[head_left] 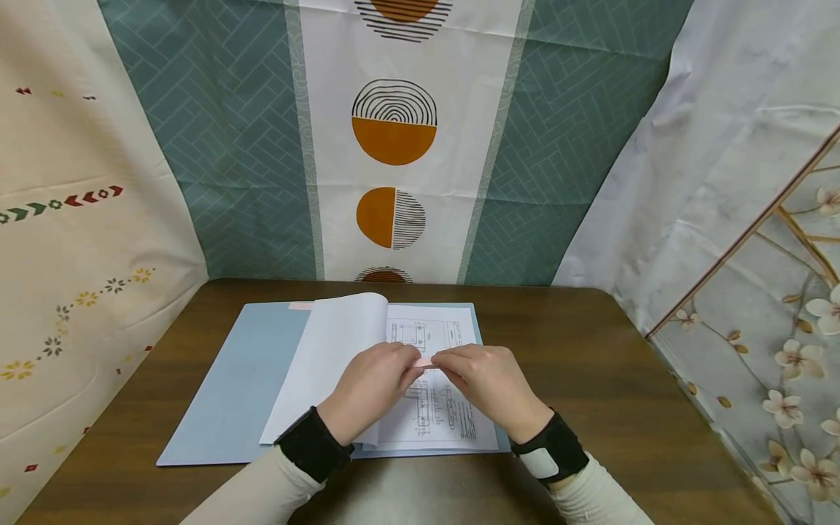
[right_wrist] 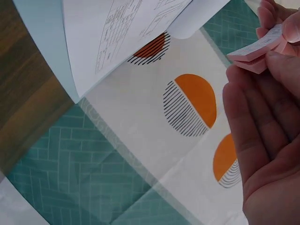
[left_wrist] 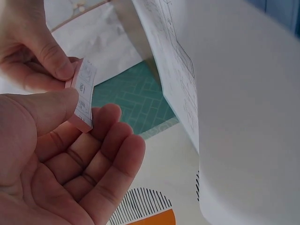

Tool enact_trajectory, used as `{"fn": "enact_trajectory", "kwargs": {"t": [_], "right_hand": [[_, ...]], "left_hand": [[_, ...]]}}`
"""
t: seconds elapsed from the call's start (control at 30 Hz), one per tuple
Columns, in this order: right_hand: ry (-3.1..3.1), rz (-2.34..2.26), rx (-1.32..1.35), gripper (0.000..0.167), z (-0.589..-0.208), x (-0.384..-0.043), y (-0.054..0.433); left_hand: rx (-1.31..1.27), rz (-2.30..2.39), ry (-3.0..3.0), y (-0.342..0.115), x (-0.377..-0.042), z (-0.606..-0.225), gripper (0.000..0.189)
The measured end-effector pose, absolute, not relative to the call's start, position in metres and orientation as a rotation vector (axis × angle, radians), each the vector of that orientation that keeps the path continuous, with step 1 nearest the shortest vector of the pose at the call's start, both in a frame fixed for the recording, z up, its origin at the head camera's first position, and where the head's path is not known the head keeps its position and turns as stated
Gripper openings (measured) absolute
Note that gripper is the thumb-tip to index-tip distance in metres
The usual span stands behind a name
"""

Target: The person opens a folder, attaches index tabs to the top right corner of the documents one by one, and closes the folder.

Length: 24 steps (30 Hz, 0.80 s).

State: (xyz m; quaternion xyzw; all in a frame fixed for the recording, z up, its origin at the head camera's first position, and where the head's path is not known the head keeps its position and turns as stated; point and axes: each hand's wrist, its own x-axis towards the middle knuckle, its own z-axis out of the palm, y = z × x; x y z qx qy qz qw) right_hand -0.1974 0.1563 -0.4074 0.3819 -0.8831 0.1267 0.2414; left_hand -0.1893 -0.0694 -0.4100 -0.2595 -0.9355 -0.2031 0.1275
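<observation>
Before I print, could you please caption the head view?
Hands pinch a narrow pink strip over a white printed sheet.

A dark brown wooden tabletop with rounded far corners [head_left: 577,350] occupies the lower part of the frame. At upper centre hangs a teal herringbone-patterned cloth [head_left: 243,146] with a white central band [head_left: 466,109] bearing orange and black-lined circles [head_left: 394,140]. At left, a cream cloth [head_left: 85,270] shows red, green and yellow motifs. At right, a creased white floral cloth [head_left: 722,146] carries a brown diagonal stripe [head_left: 741,234]. A pale sheen marks the tabletop at bottom centre.
</observation>
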Motion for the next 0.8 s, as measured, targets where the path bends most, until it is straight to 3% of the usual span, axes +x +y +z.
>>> {"fn": "enact_trajectory", "kwargs": {"t": [0.8], "right_hand": [[-2.316, 0.285, 1.052, 0.042, -0.4116, -0.1985, 0.1561]], "left_hand": [[-0.737, -0.592, -2.721, -0.0673, -0.1902, -0.4098, 0.022]]}}
